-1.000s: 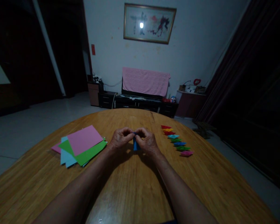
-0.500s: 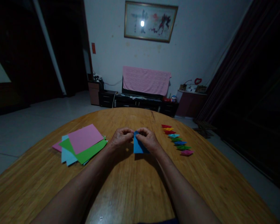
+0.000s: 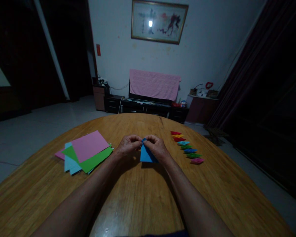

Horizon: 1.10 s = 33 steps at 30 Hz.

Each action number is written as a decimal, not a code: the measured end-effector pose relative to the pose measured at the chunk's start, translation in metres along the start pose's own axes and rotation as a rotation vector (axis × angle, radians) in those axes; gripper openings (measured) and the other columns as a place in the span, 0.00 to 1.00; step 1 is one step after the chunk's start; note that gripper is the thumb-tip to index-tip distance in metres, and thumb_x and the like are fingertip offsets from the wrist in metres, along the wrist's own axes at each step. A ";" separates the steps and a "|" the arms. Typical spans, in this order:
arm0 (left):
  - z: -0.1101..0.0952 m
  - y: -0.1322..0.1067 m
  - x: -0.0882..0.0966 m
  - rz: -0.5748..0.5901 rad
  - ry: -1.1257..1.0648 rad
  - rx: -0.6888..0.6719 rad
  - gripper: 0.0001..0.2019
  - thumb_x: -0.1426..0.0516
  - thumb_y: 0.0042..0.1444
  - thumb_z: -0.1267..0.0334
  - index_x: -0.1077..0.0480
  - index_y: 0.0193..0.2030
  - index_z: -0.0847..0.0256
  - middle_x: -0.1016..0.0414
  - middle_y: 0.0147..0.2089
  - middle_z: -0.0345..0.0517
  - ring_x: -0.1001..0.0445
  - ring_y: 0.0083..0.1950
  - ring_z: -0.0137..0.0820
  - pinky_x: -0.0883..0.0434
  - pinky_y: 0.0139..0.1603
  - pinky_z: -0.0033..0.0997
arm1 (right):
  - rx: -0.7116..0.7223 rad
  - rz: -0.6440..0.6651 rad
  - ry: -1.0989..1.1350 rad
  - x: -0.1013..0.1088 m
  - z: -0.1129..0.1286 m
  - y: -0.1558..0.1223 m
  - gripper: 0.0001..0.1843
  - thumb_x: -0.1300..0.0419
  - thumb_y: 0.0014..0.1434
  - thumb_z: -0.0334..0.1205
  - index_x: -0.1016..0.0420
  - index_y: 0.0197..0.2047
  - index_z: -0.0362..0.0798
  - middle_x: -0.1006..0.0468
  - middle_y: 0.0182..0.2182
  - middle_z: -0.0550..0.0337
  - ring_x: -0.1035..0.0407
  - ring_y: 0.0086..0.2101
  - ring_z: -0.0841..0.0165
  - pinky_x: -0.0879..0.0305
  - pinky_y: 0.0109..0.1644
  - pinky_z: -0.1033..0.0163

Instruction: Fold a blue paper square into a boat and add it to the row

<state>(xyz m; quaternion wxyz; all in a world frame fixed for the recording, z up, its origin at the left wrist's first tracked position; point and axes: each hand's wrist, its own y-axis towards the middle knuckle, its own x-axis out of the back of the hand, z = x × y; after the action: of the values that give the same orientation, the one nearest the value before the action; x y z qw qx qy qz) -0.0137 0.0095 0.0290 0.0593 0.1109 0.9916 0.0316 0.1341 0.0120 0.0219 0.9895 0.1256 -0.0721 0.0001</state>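
Observation:
Between my two hands, above the middle of the wooden table (image 3: 138,197), is a folded piece of blue paper (image 3: 147,156). My right hand (image 3: 156,146) pinches it near its top corner, thumb in front. The fingers of my left hand (image 3: 129,145) are closed in a pinch at the paper's upper left edge, touching that same corner. The lower part of the paper hangs down with a straight bottom edge. Its right side is partly hidden behind my right hand.
Left of my hands lies a loose stack of coloured sheets, with a pink sheet (image 3: 90,145) over a green sheet (image 3: 98,162) and light blue ones (image 3: 68,161). On the right, several small folded paper boats (image 3: 190,151) form a slanting row.
The blue paper has turned slightly between my fingers, and its top corner now looks bent over. Both hands stay nearly in the same place.

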 end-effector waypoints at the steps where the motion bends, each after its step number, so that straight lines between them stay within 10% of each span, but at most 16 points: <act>1: 0.000 0.000 0.000 0.002 0.002 0.002 0.05 0.38 0.39 0.66 0.30 0.24 0.62 0.33 0.21 0.37 0.36 0.21 0.23 0.40 0.24 0.25 | 0.005 -0.001 -0.005 0.000 0.000 0.000 0.07 0.38 0.46 0.41 0.28 0.28 0.47 0.27 0.25 0.64 0.36 0.26 0.72 0.38 0.31 0.66; 33: 0.002 0.002 0.006 0.033 0.137 -0.052 0.07 0.37 0.41 0.61 0.29 0.24 0.61 0.32 0.22 0.39 0.35 0.23 0.25 0.40 0.26 0.26 | 0.050 0.006 -0.044 -0.001 -0.006 0.002 0.04 0.38 0.46 0.39 0.27 0.27 0.48 0.26 0.24 0.64 0.33 0.26 0.71 0.36 0.30 0.66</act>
<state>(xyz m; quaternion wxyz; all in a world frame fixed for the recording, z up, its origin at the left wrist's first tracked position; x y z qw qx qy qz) -0.0182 0.0133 0.0262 -0.0062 0.1234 0.9902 0.0657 0.1338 0.0153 0.0170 0.9841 0.1501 -0.0944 0.0023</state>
